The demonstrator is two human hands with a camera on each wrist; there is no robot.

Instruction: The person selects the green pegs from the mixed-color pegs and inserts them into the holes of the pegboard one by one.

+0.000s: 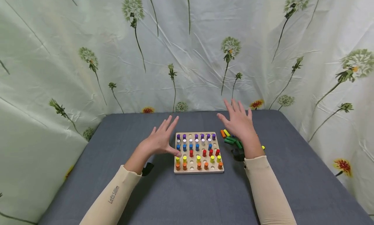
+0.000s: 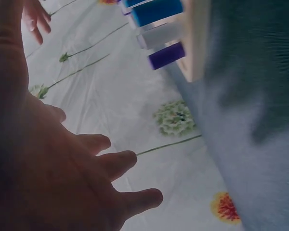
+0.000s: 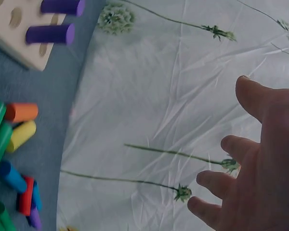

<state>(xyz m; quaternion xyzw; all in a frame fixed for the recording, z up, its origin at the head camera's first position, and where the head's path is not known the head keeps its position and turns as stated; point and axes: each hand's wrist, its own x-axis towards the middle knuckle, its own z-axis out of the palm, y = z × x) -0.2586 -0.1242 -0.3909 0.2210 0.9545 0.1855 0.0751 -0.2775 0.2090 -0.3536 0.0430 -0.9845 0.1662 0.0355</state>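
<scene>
A wooden pegboard (image 1: 198, 170) lies on the grey cloth, with rows of purple, white, blue, red, yellow and orange pegs standing in it and some holes bare. My left hand (image 1: 159, 139) hovers at the board's left side, fingers spread, its thumb overlapping the board's left edge in the head view. Over the loose pegs to the right, my right hand (image 1: 238, 121) is raised with fingers spread and holds nothing. Part of the loose heap, with green pegs (image 1: 230, 140) and an orange peg (image 3: 22, 112), is hidden by the right forearm in the head view.
The grey tablecloth (image 1: 187, 199) covers the table. Behind and at both sides hangs a pale curtain (image 1: 198, 56) printed with dandelions. Each wrist wears a black camera, the right one (image 1: 238, 154) close to the loose pegs.
</scene>
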